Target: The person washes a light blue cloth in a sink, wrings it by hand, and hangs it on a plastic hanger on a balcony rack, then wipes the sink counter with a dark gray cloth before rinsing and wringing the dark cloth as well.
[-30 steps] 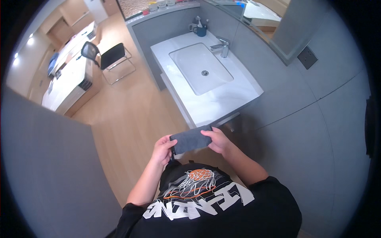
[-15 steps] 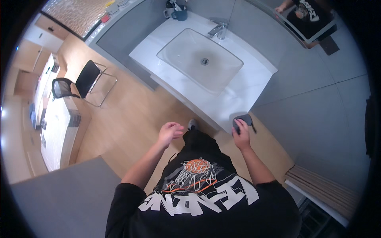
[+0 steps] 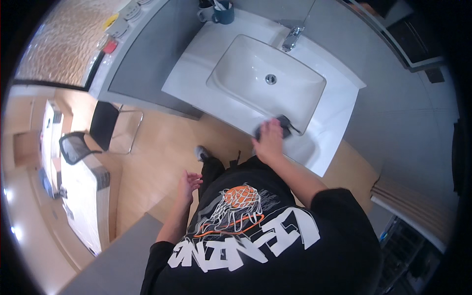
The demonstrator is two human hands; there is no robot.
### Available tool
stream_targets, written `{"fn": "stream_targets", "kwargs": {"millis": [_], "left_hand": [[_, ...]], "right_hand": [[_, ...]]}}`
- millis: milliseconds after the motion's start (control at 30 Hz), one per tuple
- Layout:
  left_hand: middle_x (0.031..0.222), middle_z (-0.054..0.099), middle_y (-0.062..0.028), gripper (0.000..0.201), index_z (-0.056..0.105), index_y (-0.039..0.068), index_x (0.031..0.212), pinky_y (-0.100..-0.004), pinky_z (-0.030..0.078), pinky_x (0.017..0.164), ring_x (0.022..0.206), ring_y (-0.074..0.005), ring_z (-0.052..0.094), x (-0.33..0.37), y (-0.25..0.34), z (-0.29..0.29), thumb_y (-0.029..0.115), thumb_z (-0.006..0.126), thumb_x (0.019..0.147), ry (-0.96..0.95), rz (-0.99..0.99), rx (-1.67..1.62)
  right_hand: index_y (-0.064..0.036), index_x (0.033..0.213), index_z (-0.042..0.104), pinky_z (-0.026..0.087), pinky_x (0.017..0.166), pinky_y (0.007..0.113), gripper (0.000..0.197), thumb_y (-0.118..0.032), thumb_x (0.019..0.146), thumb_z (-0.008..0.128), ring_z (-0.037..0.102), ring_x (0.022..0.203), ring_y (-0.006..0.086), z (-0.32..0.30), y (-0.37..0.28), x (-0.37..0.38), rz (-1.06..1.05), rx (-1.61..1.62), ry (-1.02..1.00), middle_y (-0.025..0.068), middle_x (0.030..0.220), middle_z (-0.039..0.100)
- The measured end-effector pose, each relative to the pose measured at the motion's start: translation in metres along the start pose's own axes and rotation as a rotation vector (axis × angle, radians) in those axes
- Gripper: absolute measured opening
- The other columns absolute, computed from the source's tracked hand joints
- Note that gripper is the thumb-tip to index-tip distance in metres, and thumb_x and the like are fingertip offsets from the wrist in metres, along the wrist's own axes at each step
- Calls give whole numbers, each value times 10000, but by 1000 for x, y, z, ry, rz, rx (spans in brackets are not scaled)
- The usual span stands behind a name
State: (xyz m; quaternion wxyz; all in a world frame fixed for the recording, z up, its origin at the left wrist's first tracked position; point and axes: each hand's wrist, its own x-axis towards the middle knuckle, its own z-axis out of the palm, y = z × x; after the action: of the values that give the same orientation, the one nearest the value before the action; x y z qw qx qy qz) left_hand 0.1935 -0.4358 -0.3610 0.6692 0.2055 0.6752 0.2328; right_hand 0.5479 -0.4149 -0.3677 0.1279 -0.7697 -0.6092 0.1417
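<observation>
My right hand (image 3: 269, 139) presses a dark grey cloth (image 3: 285, 126) flat on the white countertop (image 3: 196, 81) at the front rim of the white sink basin (image 3: 246, 64). The cloth is partly hidden under my fingers. My left hand (image 3: 189, 184) hangs by my hip with its fingers apart and holds nothing. A chrome tap (image 3: 292, 38) stands at the back of the basin.
Two cups (image 3: 216, 12) stand at the countertop's back left corner. A black chair (image 3: 101, 130) stands on the wooden floor to the left, beside a white desk (image 3: 73, 189). Grey tiled wall runs along the right, with a slatted bench (image 3: 418, 206) at lower right.
Both hands held the cloth in front of me a second ago. My left hand let go and dropped to my side. My right hand carried the cloth onto the countertop by the basin.
</observation>
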Motion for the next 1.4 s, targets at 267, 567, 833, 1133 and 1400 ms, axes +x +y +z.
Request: {"fn": "stream_targets", "kwargs": {"millis": [267,567,833,1133,1400], "left_hand": [[946,675,-152,533,575,11,988,-319,462,734,795,-194,633,87,120,-97,447,270,1002,-210,147,404],[837,651,-157,527,567,-19,899,-312,494,690,727,-203,613,186,218,-156,427,309,1010,-409,190,761],[826,643,-154,511,562,-18,887,-315,501,691,720,-207,611,216,223,-140,421,329,1008,-455,188,752],[809,629,-153,502,566,-23,878,-311,519,639,707,-207,619,203,195,-109,424,372,999,-354,147,844],[643,597,-86,616,619,13,736,-352,434,589,623,-209,569,232,89,-112,490,312,976,-281,89,1340]], "right_hand": [[-29,1361,415,201,1126,472,669,-374,827,621,242,1383,362,101,-216,207,-223,104,231,217,1453,317],[-112,1337,469,267,1088,522,602,-298,797,658,322,1334,406,57,-82,33,312,-89,342,194,1415,395],[-69,1349,450,212,1076,600,527,-235,864,573,211,1365,474,64,-48,13,893,-216,528,261,1443,311],[-101,1342,463,249,1113,503,588,-201,786,625,273,1372,384,56,-117,68,-5,192,147,182,1456,342],[-138,1392,407,262,1095,511,651,-287,813,665,261,1348,432,-40,97,-103,267,-25,-36,218,1456,301]]}}
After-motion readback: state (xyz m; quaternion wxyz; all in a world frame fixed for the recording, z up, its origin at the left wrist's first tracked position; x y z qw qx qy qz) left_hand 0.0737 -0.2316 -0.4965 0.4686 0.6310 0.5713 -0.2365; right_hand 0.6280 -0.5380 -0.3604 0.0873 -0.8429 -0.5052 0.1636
